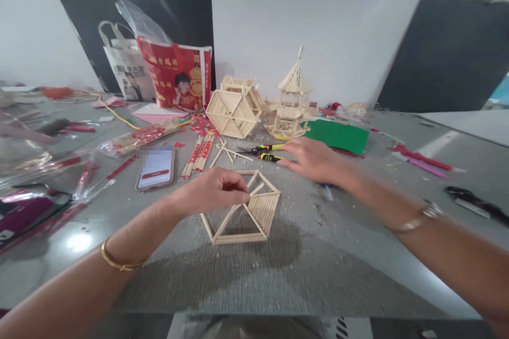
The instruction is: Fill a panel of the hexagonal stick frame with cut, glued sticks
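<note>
Pinched fingertips of a person's left hand [214, 190] are gripping the hub of a hexagonal stick frame [264, 210], which is lying flat near mid-front edge of the worktop [338, 280]. Farther back, the right hand [312, 159] is spanning the handles of pliers [270, 158], its hold impossible to tell.

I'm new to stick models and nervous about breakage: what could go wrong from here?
The left hand, low over the hexagonal stick frame, might press its spokes loose. The pliers by the right hand might clip the frame if swung toward it. The phone near the left forearm might get nudged.
</note>
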A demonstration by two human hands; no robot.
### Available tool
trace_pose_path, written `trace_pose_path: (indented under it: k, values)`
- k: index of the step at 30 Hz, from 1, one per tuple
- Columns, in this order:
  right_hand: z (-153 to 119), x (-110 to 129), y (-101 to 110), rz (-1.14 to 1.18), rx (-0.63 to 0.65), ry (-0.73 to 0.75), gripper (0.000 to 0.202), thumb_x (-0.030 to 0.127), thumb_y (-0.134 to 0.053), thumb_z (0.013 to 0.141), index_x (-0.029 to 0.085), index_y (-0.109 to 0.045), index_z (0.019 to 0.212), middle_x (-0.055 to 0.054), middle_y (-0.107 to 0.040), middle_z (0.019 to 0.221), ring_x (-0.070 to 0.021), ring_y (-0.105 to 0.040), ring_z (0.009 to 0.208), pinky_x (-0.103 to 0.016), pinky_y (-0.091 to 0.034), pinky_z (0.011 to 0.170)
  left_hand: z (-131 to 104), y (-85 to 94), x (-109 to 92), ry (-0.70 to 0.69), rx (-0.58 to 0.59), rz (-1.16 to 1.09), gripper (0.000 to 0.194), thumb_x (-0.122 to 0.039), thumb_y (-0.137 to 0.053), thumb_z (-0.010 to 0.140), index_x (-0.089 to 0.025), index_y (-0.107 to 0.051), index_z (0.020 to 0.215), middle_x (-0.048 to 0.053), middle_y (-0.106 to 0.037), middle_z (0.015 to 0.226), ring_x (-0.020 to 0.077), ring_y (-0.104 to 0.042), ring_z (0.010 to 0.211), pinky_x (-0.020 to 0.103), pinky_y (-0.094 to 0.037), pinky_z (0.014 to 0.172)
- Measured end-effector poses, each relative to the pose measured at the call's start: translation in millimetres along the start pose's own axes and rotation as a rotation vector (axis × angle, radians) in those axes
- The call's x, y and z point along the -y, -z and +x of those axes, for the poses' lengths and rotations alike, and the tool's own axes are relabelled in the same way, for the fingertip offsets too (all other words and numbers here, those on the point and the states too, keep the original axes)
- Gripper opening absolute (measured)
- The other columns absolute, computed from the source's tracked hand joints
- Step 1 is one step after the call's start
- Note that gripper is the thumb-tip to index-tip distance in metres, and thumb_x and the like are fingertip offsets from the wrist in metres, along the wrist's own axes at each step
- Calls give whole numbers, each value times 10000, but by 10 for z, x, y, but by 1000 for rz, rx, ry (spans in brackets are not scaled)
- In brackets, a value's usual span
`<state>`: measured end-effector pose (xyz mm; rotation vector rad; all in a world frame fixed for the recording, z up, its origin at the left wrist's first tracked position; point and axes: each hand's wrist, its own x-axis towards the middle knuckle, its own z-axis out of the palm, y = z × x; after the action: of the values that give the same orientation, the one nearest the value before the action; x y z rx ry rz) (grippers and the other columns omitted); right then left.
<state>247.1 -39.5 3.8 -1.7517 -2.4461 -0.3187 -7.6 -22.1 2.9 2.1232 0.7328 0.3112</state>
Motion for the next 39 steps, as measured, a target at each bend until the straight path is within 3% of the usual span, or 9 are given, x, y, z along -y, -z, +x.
trace_pose_path:
  k: [2,6,13,18,20,23,28,34,39]
  values:
    - [341,-126,-84,-89,219,-25,498,357,-517,854,36,-525,1234,-218,-552,1219,-309,-490,1144,-412,-380,935,-7,14,25,12,-79,-177,213,-359,-600,751,-148,-619,729,-56,-476,524,44,-371,461,172,-272,441]
    - [831,-267,-352,-110,377,-49,616,276,-688,716,36,-510,1255,-228,-532,1246,-306,-523,1110,-371,-429,896,6,26,124,28,-235,-408,252,-384,-649,726,-138,-594,713,-58,-470,498,36,-371,440,166,-272,425]
    - [1102,-240,-599,-82,482,-148,319,346,-566,876,130,-569,1110,-87,-590,1097,-188,-594,932,-383,-507,791,32,52,238,-35,-418,-584,284,-392,-691,687,-134,-572,697,-22,-581,617,17,-400,444,157,-298,417]
    - [832,-117,-423,12,281,-244,256,290,-573,863,121,-587,1055,-105,-613,1053,-195,-602,920,-355,-496,781,37,26,247,-89,-510,-533,291,-403,-655,719,-132,-550,725,-5,-604,621,18,-384,419,158,-295,395]
    - [577,-85,-317,62,166,-272,205,195,-540,843,98,-587,1017,-148,-629,1024,-220,-606,934,-332,-480,781,42,7,245,-111,-532,-520,290,-399,-655,710,-142,-542,785,-3,-619,643,23,-384,409,161,-302,384]
    - [121,-15,-189,154,42,-260,200,189,-440,852,150,-556,1010,-90,-649,976,-186,-614,895,-288,-476,747,46,-29,222,-121,-567,-457,305,-375,-657,691,-151,-570,880,-35,-579,605,36,-386,404,168,-316,375]
    - [-454,227,-133,458,-225,-146,80,251,-417,810,205,-473,842,-13,-607,740,-161,-595,668,-286,-486,619,29,-113,124,-123,-655,-294,188,-329,-638,696,-158,-605,767,-53,-510,568,40,-387,427,163,-318,392]
    - [-628,395,-337,168,-579,-94,357,237,-467,741,143,-425,1083,-141,-599,930,-271,-599,844,-424,-506,718,-13,-242,106,-123,-675,-137,155,-318,-586,757,-164,-592,740,-48,-479,578,48,-379,459,162,-314,419]
    - [-661,455,-441,78,-578,-26,436,195,-499,719,115,-393,1134,-171,-579,974,-288,-575,880,-449,-497,761,-39,-319,128,-121,-644,-49,152,-310,-574,776,-166,-620,764,-33,-500,590,61,-400,494,168,-327,448]
